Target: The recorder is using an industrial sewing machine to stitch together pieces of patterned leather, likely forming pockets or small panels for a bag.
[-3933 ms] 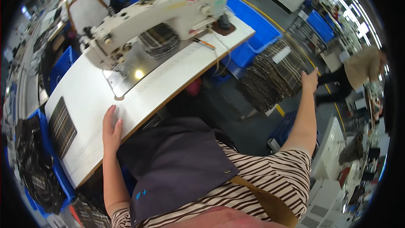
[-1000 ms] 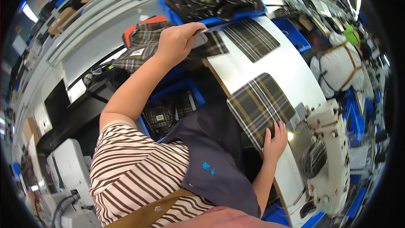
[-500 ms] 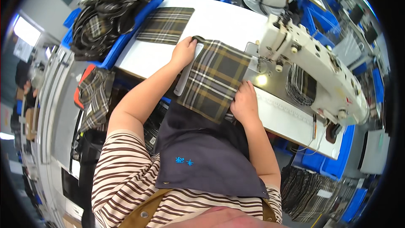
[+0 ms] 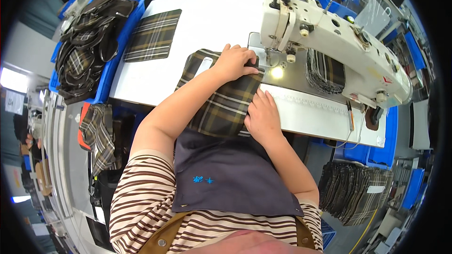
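A plaid fabric panel (image 4: 219, 110) in dark brown, olive and white lies at the table's front edge and partly over my apron. My left hand (image 4: 234, 63) reaches across it, thumb and fingers closed on the cloth at its far right corner, close to the needle. Along the panel's right edge my right hand (image 4: 262, 116) grips the cloth, fingers pointing toward the machine. A pale, round-ended strip (image 4: 204, 67) shows near the panel's far left; whether it is a slot or a separate piece I cannot tell. The sewing machine (image 4: 329, 37) stands to the right, its lamp lighting the metal bed.
Another plaid piece (image 4: 154, 35) lies flat on the white table (image 4: 207, 11). Left of it a blue bin (image 4: 115, 56) holds heaped dark pieces. Stacked plaid pieces (image 4: 326, 70) sit behind the machine's arm. A screwdriver-like orange tool (image 4: 351, 115) lies near a ruler scale (image 4: 313, 103).
My left hand has moved from the panel's far left corner to its right corner beside the needle. My right hand stays at the right edge. The view has turned, shifting the surroundings leftward.
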A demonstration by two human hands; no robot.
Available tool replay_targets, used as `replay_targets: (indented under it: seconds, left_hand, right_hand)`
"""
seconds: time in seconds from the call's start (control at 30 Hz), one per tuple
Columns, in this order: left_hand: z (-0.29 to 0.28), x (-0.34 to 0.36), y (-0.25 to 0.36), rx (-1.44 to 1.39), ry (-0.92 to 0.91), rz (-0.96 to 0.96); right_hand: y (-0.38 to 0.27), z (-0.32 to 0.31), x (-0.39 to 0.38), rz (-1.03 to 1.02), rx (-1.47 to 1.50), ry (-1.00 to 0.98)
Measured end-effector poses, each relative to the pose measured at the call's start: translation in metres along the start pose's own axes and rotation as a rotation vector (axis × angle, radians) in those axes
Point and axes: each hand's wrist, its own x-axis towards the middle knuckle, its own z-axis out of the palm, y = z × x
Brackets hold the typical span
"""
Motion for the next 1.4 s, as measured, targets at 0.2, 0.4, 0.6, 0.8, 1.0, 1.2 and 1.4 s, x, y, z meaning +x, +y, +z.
replay_targets:
  seconds: [0.2,0.4,0.6,0.8,1.0,1.2,1.4]
  left_hand:
    - [0.004,0.01,-0.005,-0.032,0.122,-0.032]
    - [0.022,0.009,-0.015,-0.126,0.175,-0.135]
    - [0.025,0.007,-0.013,-0.142,0.274,-0.123]
    - [0.015,0.012,-0.001,-0.078,0.198,-0.18]
    - [0.018,0.015,-0.008,-0.069,0.197,-0.185]
    - [0.018,0.017,-0.005,-0.069,0.196,-0.188]
    - [0.021,0.016,0.0,0.006,0.232,-0.135]
  right_hand:
    - [0.0,-0.004,-0.003,-0.007,-0.025,0.064]
    - [-0.004,-0.015,-0.005,0.099,0.126,0.059]
    - [0.012,-0.028,0.002,-0.187,0.031,0.037]
    - [0.022,-0.016,-0.009,-0.162,0.099,0.06]
    - [0.02,-0.015,-0.006,-0.144,0.109,0.113]
    - [0.02,-0.016,-0.006,-0.121,0.11,0.115]
    - [0.02,-0.015,-0.006,-0.123,0.109,0.106]
